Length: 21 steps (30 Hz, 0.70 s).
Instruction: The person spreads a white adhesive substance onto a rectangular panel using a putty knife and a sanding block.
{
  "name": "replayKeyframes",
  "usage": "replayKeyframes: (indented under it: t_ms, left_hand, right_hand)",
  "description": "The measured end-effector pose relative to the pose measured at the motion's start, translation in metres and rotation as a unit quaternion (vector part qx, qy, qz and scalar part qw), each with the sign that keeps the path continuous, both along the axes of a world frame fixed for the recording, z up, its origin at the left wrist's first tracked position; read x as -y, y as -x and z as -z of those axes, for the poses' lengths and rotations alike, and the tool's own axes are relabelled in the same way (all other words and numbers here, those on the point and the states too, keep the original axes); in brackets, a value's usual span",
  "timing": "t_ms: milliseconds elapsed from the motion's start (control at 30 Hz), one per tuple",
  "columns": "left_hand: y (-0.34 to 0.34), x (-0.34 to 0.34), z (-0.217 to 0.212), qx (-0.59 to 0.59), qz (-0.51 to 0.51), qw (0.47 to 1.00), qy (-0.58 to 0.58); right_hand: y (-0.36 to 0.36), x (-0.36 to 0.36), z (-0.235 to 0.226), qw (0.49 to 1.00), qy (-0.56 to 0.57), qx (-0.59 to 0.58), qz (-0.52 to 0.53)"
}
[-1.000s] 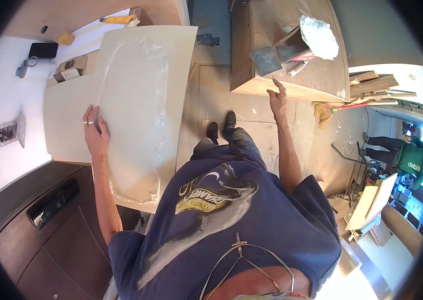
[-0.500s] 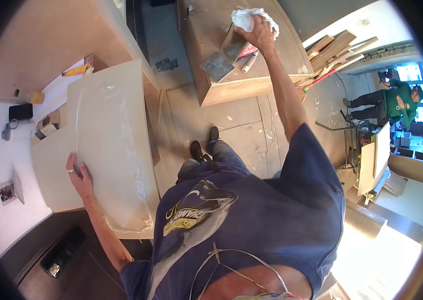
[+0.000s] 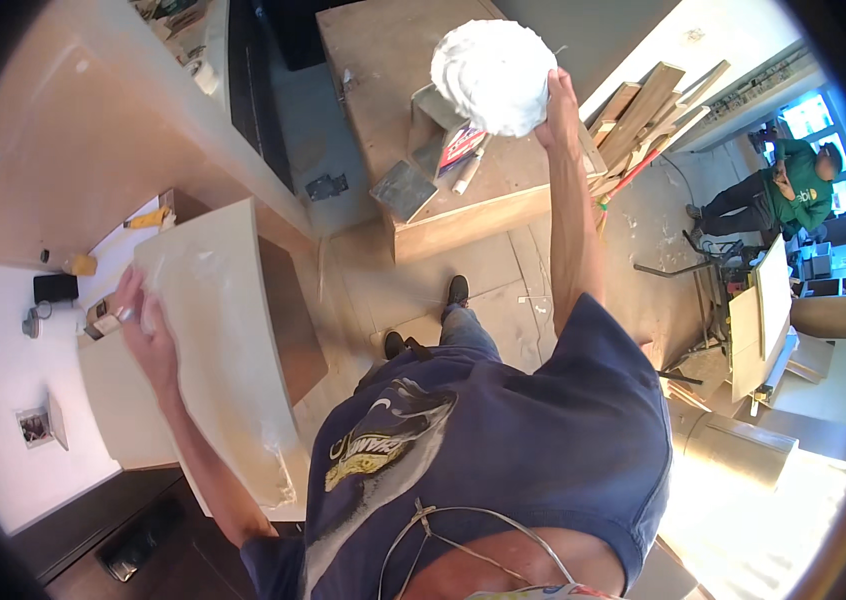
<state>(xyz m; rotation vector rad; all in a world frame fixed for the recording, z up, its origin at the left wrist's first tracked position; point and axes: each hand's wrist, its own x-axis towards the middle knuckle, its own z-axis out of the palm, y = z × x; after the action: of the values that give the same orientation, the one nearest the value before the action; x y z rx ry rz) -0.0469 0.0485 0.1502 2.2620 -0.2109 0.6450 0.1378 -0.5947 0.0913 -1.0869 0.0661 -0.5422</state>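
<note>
At the far middle, my right hand (image 3: pixel 560 112) grips the edge of a round white thing (image 3: pixel 491 78) with a lumpy, swirled surface, perhaps a mound of putty. It is held up over a wooden box (image 3: pixel 468 225), and what lies under the white mass is hidden. My left hand (image 3: pixel 151 335) is over a pale board (image 3: pixel 213 330), fingers stretched out and a little blurred, a ring on one of them. Whether its palm touches the board I cannot tell. Shiny whitish streaks run along the board's surface.
On the box lie a dark square plate (image 3: pixel 404 191), a red, white and blue packet (image 3: pixel 459 148) and a short pale cylinder (image 3: pixel 468 172). Wood planks (image 3: pixel 643 110) lean beyond it. A person in a green top (image 3: pixel 798 185) stands far right. A yellow-handled tool (image 3: pixel 148 218) lies behind the board.
My right hand has turned and tilted the white thing, so its broad round face now shows. My left hand has moved farther up along the board. The whole view has shifted slightly.
</note>
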Motion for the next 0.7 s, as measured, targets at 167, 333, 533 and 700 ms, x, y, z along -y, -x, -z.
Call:
replayKeyframes:
  t_ms: [167, 333, 533, 700]
  left_hand:
    - [-0.093, 0.256, 0.011, -0.162, 0.289, 0.927, 0.176]
    - [-0.143, 0.457, 0.102, -0.336, 0.332, 0.763, 0.441]
    - [-0.164, 0.539, 0.099, -0.275, 0.373, 0.821, 0.333]
    - [-0.175, 0.572, 0.076, -0.266, 0.387, 0.851, 0.236]
  right_hand:
    - [0.044, 0.010, 0.010, 0.986, -0.141, -0.017, -0.082]
    - [0.078, 0.050, 0.065, 0.981, -0.176, -0.070, -0.034]
    - [0.108, 0.113, 0.083, 0.933, 0.263, -0.143, 0.200]
    - [0.107, 0.106, 0.035, 0.905, 0.418, -0.075, -0.014]
